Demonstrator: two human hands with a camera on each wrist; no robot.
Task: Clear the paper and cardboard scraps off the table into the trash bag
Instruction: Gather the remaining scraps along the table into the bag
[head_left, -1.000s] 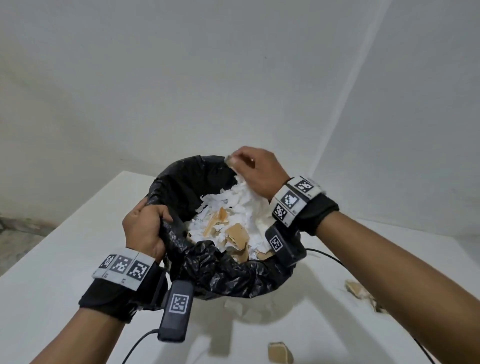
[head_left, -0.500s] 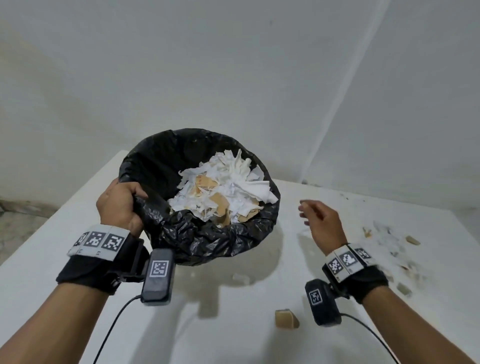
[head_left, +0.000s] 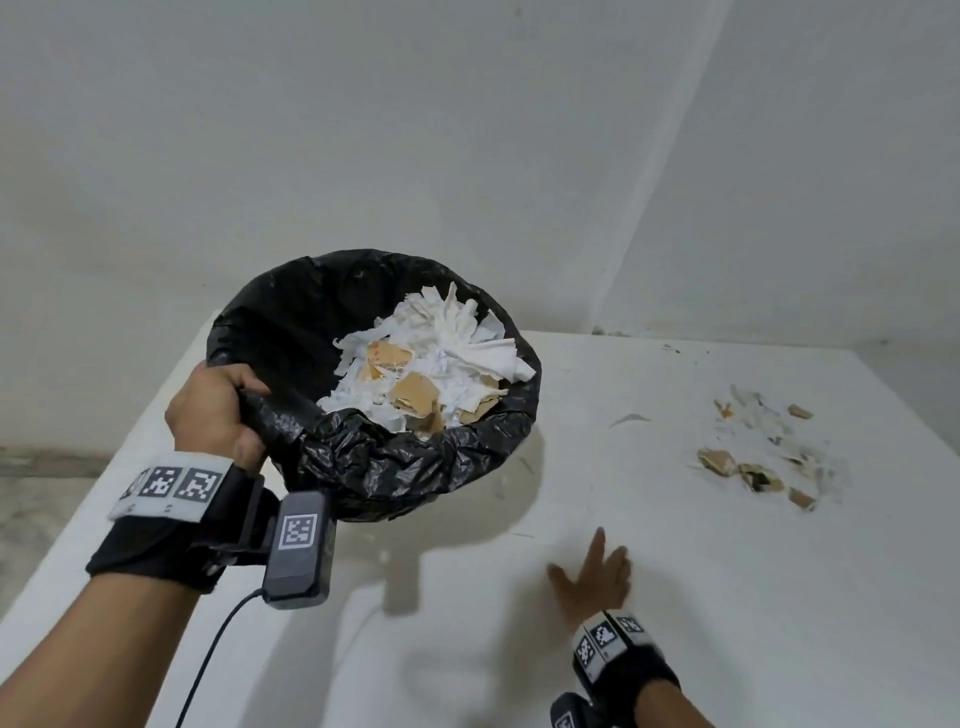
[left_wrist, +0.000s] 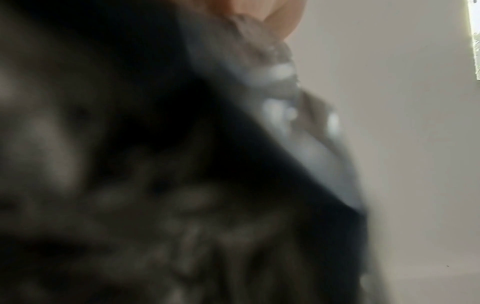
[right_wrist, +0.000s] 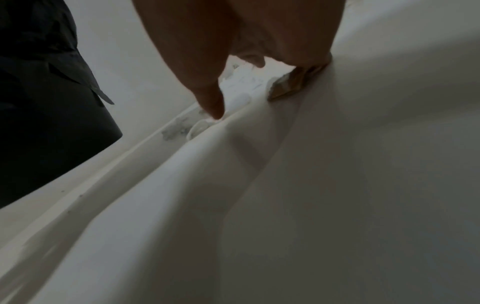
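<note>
Black trash bag (head_left: 395, 467) in left hand (head_left: 215, 410), perhaps bunched.

No readable words, brands or numbers anywhere; only coded black-and-white square markers show; three sit in a row on the white band (head_left: 169, 486) at the left wrist; one more stands on the dark camera unit (head_left: 297, 551) below that wrist; three again on the right wrist band (head_left: 608, 636), blurred; part of one on the unit at the bottom edge (head_left: 566, 719); both wrist views carry no text at all.
</note>
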